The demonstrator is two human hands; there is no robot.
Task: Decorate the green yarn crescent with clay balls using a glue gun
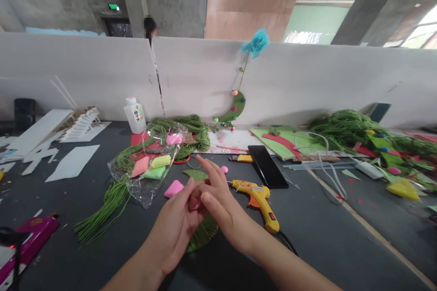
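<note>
two hands (175, 223) cupped together, contents unclear | green crescent (205, 233) beneath | long axis near-to-far, far tip leftward

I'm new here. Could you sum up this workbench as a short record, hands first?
Left hand: palm up, close against the right hand
Right hand: fingers angled over the left palm
Between hands: a pinkish bit, mostly hidden
Below hands: green curved piece, partly covered
Beyond hands: pink lump, pink ball
Beside right hand: yellow glue gun
Further right: black phone
Against wall: green crescent with coloured balls
</note>
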